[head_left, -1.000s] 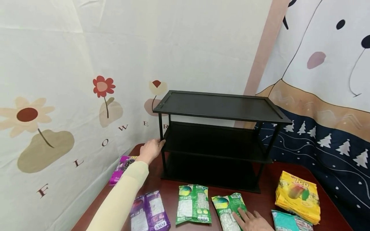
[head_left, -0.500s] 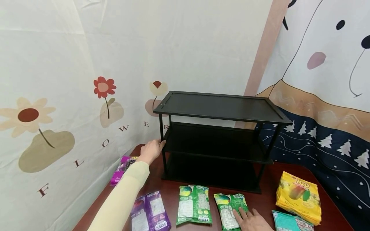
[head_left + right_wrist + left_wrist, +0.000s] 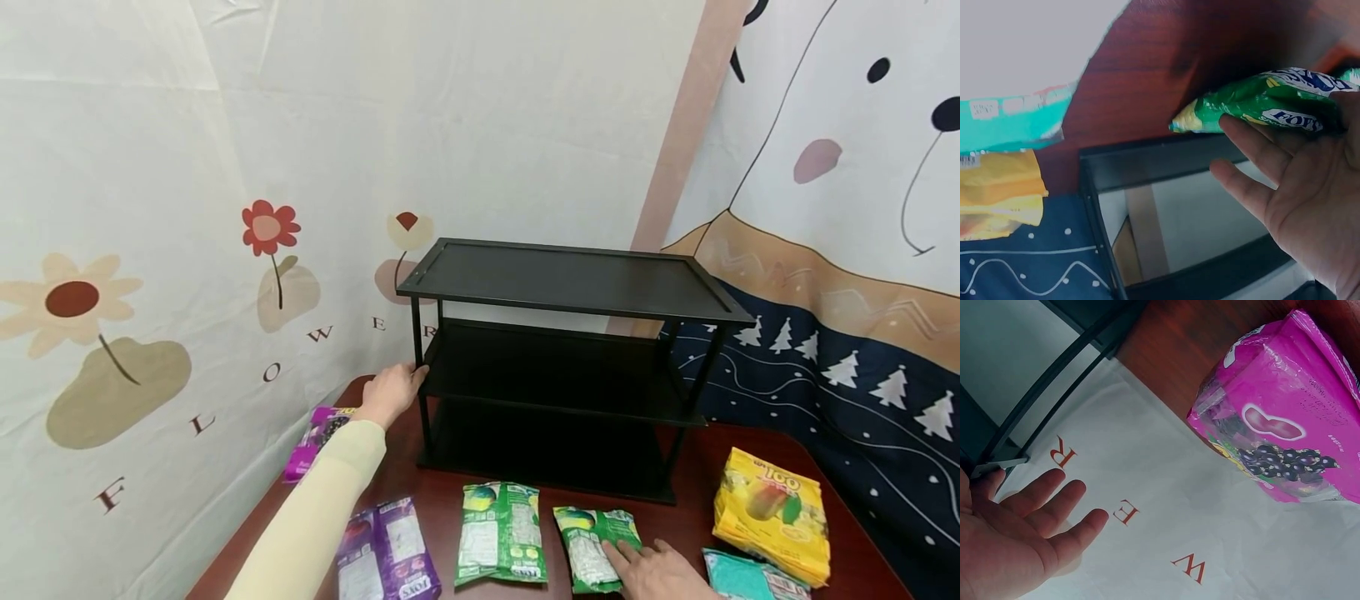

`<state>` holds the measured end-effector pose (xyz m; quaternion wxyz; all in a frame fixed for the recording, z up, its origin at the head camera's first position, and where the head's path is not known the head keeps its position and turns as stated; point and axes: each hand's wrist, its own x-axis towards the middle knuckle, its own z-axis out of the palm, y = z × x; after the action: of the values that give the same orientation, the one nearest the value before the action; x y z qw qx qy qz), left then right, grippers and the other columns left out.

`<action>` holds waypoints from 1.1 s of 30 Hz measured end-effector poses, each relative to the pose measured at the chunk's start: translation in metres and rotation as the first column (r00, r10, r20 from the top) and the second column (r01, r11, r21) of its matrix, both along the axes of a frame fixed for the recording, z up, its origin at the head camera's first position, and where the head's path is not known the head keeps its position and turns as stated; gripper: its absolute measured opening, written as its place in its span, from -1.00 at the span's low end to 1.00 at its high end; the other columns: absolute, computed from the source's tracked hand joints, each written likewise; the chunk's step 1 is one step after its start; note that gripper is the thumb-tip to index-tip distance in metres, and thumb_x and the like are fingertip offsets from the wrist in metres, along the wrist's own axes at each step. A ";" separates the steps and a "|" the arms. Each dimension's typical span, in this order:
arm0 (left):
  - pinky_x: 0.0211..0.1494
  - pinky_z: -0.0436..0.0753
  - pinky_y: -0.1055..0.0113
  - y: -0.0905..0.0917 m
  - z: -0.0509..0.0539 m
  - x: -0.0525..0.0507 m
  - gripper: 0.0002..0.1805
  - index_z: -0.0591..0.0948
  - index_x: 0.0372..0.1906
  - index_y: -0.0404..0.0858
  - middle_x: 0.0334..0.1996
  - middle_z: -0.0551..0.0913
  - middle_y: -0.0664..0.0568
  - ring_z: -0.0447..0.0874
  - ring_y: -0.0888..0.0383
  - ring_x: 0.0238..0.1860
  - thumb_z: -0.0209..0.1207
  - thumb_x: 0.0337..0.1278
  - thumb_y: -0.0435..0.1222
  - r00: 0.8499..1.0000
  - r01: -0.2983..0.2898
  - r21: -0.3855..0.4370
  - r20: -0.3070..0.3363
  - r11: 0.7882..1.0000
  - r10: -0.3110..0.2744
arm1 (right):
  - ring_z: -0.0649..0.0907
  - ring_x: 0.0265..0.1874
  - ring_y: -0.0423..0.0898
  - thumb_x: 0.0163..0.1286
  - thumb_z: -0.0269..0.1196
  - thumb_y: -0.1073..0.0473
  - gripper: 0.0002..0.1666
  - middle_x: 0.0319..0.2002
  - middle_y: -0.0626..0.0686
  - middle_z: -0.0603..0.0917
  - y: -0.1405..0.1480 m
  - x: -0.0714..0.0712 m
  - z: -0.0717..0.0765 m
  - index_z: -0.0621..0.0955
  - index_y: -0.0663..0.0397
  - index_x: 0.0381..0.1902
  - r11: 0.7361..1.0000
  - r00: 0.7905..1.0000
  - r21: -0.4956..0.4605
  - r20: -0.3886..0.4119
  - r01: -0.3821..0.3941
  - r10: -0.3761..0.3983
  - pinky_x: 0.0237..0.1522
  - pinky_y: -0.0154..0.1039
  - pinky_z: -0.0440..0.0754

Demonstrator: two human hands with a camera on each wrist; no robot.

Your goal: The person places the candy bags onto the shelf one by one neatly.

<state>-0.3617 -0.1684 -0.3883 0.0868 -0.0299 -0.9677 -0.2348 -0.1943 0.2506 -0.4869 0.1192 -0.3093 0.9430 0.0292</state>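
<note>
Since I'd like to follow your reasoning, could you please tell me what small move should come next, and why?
Probably the right hand should curl its fingers round the green bag they touch: the head view shows them over its lower corner, but the right wrist view shows them extended, not wrapped round it, while the left hand touches the rack.

Against the fingers of the right hand (image 3: 663,573), the green packet (image 3: 588,554) is straightening slightly, its near end now showing beside them.
</note>
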 end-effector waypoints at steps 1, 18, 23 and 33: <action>0.02 0.51 -0.23 0.000 0.000 0.000 -0.49 0.60 0.23 -0.21 0.12 0.63 -0.22 0.61 -0.23 0.09 -0.12 0.54 0.02 1.000 -0.001 0.004 0.000 1.000 0.001 | 0.70 -0.14 -0.13 0.39 0.24 -0.14 -0.38 0.06 0.02 0.69 -0.001 0.001 0.006 0.55 0.06 0.28 1.000 1.000 -0.005 -0.024 -0.018 0.018 -0.11 -0.07 0.61; 0.01 0.51 -0.23 0.000 0.002 0.001 -0.50 0.61 0.22 -0.20 0.10 0.65 -0.22 0.62 -0.23 0.07 -0.13 0.54 0.01 1.000 -0.003 -0.006 -0.002 1.000 0.003 | 0.43 -0.61 -0.39 0.21 0.37 0.34 -0.50 -0.40 -0.18 0.71 0.001 -0.004 0.051 0.69 -0.10 0.11 0.973 0.983 -0.194 -0.157 -0.126 0.096 -0.59 -0.37 0.45; 0.04 0.50 -0.25 0.001 0.003 0.002 -0.48 0.57 0.27 -0.22 0.13 0.63 -0.24 0.60 -0.25 0.10 -0.13 0.54 0.00 1.000 -0.004 -0.006 0.004 1.000 0.004 | 0.46 -0.59 -0.38 0.19 0.37 0.36 -0.53 -0.36 -0.14 0.72 0.001 -0.007 0.057 0.71 -0.13 0.05 0.969 0.981 -0.220 -0.177 -0.114 0.075 -0.62 -0.37 0.44; 0.05 0.50 -0.25 0.002 0.006 0.005 -0.49 0.57 0.27 -0.25 0.12 0.63 -0.25 0.60 -0.25 0.10 -0.12 0.55 -0.02 1.000 0.002 -0.002 0.013 1.000 -0.002 | 0.61 -0.33 -0.34 0.40 0.28 0.14 -0.77 -0.20 -0.12 0.74 0.011 -0.017 0.074 0.72 -0.05 -0.03 0.943 0.998 -0.334 -0.052 0.005 -0.023 -0.38 -0.25 0.61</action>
<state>-0.3566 -0.1661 -0.3823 0.0804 -0.0296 -0.9684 -0.2341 -0.2108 0.2614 -0.4133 0.0393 -0.3174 0.9394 -0.1231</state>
